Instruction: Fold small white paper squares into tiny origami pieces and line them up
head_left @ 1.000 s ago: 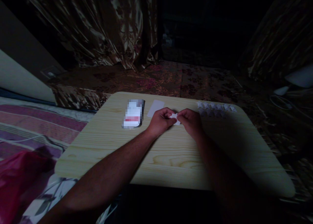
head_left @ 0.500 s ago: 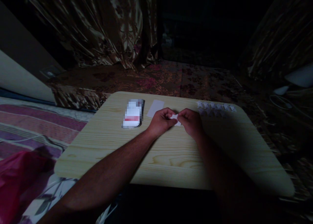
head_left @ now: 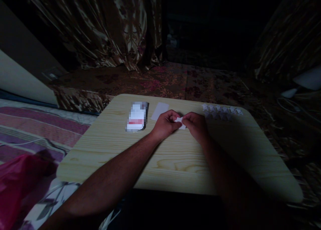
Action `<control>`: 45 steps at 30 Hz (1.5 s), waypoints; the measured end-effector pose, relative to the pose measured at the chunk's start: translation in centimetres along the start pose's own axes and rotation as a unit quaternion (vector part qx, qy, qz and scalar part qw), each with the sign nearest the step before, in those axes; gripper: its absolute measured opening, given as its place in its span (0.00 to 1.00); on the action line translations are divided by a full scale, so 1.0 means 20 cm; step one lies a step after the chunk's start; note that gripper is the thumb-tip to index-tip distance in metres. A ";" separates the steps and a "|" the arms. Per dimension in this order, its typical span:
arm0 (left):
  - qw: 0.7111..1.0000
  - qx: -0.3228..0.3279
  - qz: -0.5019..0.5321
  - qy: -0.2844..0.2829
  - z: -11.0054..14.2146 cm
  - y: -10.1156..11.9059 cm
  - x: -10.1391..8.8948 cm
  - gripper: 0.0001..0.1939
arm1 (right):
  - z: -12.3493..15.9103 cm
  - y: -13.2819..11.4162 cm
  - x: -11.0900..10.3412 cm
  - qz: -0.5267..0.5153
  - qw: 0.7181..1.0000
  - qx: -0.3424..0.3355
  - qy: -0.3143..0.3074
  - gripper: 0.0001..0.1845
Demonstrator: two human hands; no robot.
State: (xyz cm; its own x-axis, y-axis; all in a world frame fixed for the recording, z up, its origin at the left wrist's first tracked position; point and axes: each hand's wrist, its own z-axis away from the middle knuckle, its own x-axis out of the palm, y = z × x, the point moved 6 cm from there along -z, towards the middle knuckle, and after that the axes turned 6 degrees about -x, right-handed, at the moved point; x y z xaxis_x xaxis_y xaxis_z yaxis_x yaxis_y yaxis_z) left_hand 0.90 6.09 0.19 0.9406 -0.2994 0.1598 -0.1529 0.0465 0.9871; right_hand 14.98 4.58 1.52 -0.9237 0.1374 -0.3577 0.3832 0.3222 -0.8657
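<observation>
A small white piece of folded paper (head_left: 180, 122), with pointed corners, is held between my two hands above the middle of the table. My left hand (head_left: 164, 124) pinches its left side between thumb and fingers. On its right side, my right hand (head_left: 195, 124) grips it the same way. Fingers cover part of the paper, so its full shape is hidden. Behind my left hand lies a flat white paper sheet (head_left: 159, 111). Beyond my right hand, several small folded paper pieces (head_left: 218, 112) rest in two rows.
The light wooden table (head_left: 105, 149) has rounded corners. A blurred-out phone-like object (head_left: 136, 116) lies on its left part. To the left are a striped bed cover (head_left: 37, 123) and a pink bag (head_left: 20, 179). Patterned curtains (head_left: 100, 29) hang behind; a white lamp (head_left: 308, 79) stands right.
Both hands keep their hold on the folded paper in nearly the same place. The whole view has shifted very slightly; nothing else visibly moves.
</observation>
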 end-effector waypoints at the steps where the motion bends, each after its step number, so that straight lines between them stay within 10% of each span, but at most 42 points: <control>1: 1.000 0.001 -0.005 -0.005 0.00 0.00 0.00 0.16 | 0.00 0.00 0.00 0.002 1.000 -0.001 -0.003 0.06; 45: 0.999 0.007 0.010 0.035 -0.02 -0.01 -0.04 0.16 | -0.01 0.03 0.02 -0.004 1.000 -0.004 -0.018 0.06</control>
State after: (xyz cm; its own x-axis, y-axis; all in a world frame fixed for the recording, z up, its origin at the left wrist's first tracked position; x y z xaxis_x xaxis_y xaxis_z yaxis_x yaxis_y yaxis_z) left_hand 0.32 6.71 -0.07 0.9562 -0.2315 0.1790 -0.1751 0.0374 0.9838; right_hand 14.87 4.95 0.96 -0.9265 0.1016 -0.3624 0.3750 0.3316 -0.8657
